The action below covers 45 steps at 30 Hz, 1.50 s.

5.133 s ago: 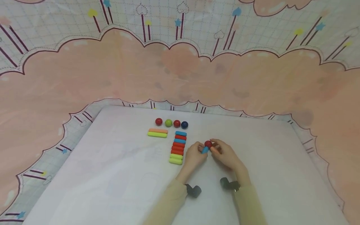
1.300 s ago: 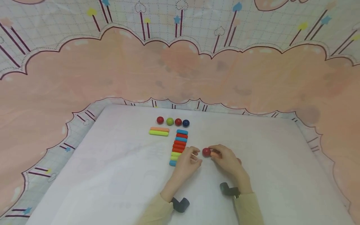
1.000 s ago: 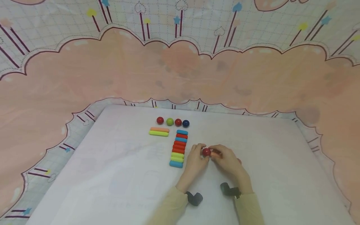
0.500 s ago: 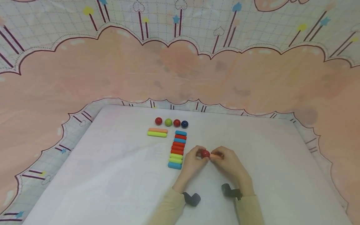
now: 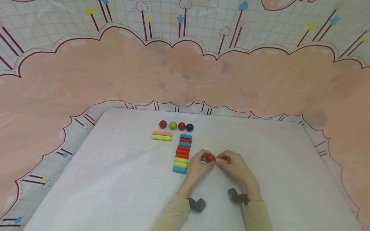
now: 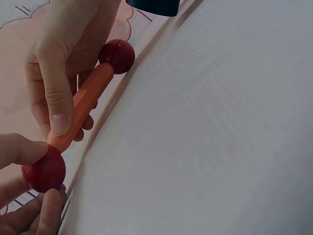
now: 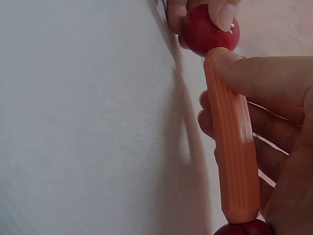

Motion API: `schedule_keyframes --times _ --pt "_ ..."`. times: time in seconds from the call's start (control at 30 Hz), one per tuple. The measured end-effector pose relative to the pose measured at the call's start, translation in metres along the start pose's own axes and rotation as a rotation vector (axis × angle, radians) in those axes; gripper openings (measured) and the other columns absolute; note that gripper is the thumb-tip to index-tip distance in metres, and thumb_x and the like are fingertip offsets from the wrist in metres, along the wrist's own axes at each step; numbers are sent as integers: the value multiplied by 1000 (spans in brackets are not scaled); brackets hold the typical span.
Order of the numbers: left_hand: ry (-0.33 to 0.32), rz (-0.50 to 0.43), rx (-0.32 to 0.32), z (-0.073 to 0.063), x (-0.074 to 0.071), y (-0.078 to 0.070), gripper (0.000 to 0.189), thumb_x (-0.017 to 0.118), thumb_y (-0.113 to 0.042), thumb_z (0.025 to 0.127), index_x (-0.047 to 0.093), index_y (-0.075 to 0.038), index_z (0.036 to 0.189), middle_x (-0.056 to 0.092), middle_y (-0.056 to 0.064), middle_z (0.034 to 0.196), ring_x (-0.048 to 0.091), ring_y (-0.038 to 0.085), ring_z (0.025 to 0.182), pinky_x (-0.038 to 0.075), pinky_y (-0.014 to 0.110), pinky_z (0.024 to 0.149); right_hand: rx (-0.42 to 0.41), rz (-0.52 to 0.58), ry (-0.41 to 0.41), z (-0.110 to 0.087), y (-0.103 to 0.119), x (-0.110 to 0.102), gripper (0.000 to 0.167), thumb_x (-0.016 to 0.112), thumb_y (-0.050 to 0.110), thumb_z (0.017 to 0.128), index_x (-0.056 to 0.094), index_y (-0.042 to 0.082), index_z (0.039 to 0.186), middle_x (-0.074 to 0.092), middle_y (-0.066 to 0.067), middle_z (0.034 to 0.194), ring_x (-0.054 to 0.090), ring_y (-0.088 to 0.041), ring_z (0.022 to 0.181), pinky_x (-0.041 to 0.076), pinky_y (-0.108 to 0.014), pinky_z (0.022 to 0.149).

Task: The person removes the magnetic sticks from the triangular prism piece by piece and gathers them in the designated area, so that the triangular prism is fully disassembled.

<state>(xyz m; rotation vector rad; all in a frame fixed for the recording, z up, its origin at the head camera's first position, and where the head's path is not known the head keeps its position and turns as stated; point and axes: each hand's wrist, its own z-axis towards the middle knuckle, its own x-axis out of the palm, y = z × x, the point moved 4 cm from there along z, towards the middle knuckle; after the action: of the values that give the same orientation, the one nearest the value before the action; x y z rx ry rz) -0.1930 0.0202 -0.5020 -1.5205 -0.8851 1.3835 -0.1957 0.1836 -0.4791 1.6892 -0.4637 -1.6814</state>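
My left hand (image 5: 198,165) pinches a red ball (image 5: 211,158) between thumb and fingers. That ball sits against one end of an orange ribbed stick (image 7: 232,132), which my right hand (image 5: 238,165) grips along its length. A second red ball (image 6: 118,56) is on the stick's other end, as the left wrist view shows; in the head view the right hand hides it. To the left of the hands, short blue, red and yellow-green sticks lie in a column on the white table, a blue stick (image 5: 180,170) nearest me.
Behind the column stands a row of balls: a red ball (image 5: 163,124), a green ball (image 5: 173,125), another red ball (image 5: 181,126) and a dark blue ball (image 5: 189,127). Left of the column, a longer orange stick (image 5: 162,133) and yellow-green stick (image 5: 161,138) lie side by side.
The blue stick once in my left hand now lies at the column's near end. That hand has come back and taken hold of the red ball; the right keeps the orange stick.
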Motion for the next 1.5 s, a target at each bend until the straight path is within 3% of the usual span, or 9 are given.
schedule_keyframes --times 0.1,0.37,0.63,0.8,1.0,1.2,1.37,1.5 --pt "-3 -9 -6 0 0 0 30 73 -17 82 63 -14 110 70 5 99 61 13 86 50 24 76 -6 -3 -3 0 -1 -1 16 74 25 84 71 17 97 71 3 93 59 -12 82 49 -30 76" --pt "29 -34 -27 0 5 -1 24 74 -20 81 64 -17 102 69 2 95 60 8 82 50 21 75 -13 2 -106 -2 -8 -8 14 72 23 86 70 16 98 70 2 94 58 -11 81 47 -26 73" --pt "36 -80 -37 1 -4 -10 27 72 -19 83 63 -15 108 69 6 104 66 17 91 55 30 82 13 -1 -78 -4 -9 -12 16 70 24 88 70 16 101 71 1 96 59 -13 83 49 -29 75" --pt "-16 -123 -57 1 -40 -22 34 72 -17 84 62 -15 117 67 9 115 66 23 101 56 35 86 70 -18 -24 -4 -12 -8 19 68 29 89 69 17 104 70 1 101 60 -15 89 50 -34 81" --pt "-159 -153 -121 9 -103 -15 38 72 -11 84 61 -11 121 62 13 124 64 29 107 56 37 87 20 -36 -19 -3 -11 -7 19 69 25 88 69 13 103 71 -2 100 62 -16 89 51 -35 81" --pt "-267 -32 -152 23 -155 -2 39 70 -11 86 59 -9 123 60 16 123 62 31 109 55 37 89 -41 -45 -17 -2 -8 -8 20 69 24 88 69 10 102 72 -2 98 63 -15 87 52 -33 79" --pt "-290 35 -166 38 -186 9 39 67 -17 89 57 -9 126 57 14 125 60 30 109 53 30 83 -28 -41 -11 -2 -7 -7 21 69 25 88 69 11 103 71 -1 100 63 -15 90 52 -35 81" --pt "-317 97 -147 52 -207 19 40 66 -18 90 56 -6 126 59 17 126 60 31 113 53 35 89 -22 -44 -1 -1 -6 -6 21 69 26 88 69 12 104 71 -1 100 62 -15 90 51 -35 82"
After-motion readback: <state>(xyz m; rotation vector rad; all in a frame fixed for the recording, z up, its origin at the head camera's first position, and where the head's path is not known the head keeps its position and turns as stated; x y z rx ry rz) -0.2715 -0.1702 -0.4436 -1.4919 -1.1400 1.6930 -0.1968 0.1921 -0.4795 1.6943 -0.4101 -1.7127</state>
